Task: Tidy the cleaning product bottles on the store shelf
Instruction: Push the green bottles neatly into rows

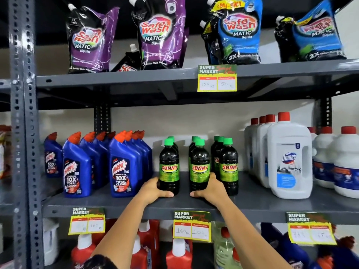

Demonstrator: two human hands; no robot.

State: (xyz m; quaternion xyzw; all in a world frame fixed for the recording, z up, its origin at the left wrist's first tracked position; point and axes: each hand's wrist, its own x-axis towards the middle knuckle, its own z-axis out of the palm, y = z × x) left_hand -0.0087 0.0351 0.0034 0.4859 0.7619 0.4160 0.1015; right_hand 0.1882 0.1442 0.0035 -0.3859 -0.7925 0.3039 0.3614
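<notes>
Three rows of dark Sunny bottles with green caps and green labels stand upright on the middle shelf (116, 202). My left hand (155, 189) is wrapped around the base of the front bottle of the left row (169, 167). My right hand (208, 188) grips the base of the front bottle of the middle row (200, 167). Both bottles rest on the shelf. The right row's front bottle (229, 167) stands just beside my right hand, untouched.
Blue Harpic bottles (120, 167) fill the shelf to the left, white Domex jugs (289, 160) to the right. Safe Wash pouches (161, 33) sit on the shelf above. Red bottles (178, 255) stand below. Price tags (191, 226) hang on the shelf edges. A grey upright post (23, 133) bounds the left.
</notes>
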